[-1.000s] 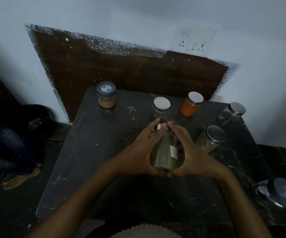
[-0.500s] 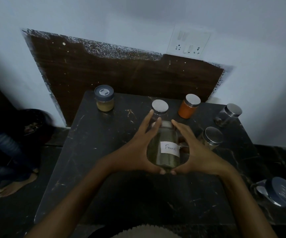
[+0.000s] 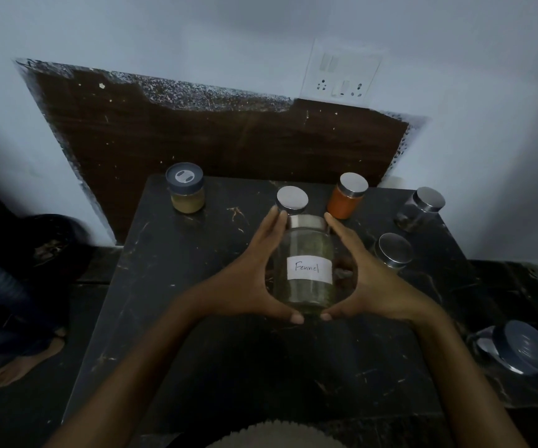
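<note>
- Both hands clasp one jar from either side: the left hand (image 3: 248, 279) lies along its left wall and the right hand (image 3: 374, 282) along its right, fingers stretched up to the lid, thumbs hooked round its near base and almost meeting.
- Fennel jar (image 3: 306, 294): clear glass with a steel lid and greenish contents. Its white label, reading "Fennel", faces the camera. It sits over the middle of the black table (image 3: 196, 318); I cannot tell whether it rests there or is lifted.
- Just behind it stands a steel-lidded jar (image 3: 292, 198).
- Beside the right hand is another steel-lidded jar (image 3: 393, 252).
- Farther back are an orange jar (image 3: 345, 202), a clear jar (image 3: 419, 210) and a grey-lidded jar (image 3: 187, 192).
- A dark-lidded jar (image 3: 519, 347) sits at the right edge.
</note>
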Available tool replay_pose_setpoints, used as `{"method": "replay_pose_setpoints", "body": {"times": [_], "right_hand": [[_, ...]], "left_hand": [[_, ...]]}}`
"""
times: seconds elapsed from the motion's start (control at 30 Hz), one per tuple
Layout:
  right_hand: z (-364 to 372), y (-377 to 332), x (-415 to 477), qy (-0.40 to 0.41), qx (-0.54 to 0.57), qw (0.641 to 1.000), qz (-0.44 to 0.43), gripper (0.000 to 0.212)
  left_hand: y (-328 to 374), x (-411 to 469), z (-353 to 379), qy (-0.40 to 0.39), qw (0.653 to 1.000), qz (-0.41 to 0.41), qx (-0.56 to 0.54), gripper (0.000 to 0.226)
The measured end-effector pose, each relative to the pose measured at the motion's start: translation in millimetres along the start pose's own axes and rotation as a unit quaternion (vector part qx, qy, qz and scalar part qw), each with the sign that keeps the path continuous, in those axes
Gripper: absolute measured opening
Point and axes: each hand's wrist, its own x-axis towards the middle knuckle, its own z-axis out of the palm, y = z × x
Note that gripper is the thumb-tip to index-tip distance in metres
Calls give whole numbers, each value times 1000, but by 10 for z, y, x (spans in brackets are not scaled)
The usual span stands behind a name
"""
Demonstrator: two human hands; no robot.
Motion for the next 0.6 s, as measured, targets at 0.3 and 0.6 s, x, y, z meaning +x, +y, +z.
{"method": "replay_pose_setpoints", "body": {"times": [0.3, 0.6], "right_hand": [[-266, -317, 115, 67, -65, 994, -62, 132], [-904, -1129, 350, 131, -72, 971, -188, 133]], "left_hand": [[297, 248, -349, 51, 997, 56, 34, 130], [1058, 671, -1128, 118, 966, 160, 166, 133]]}}
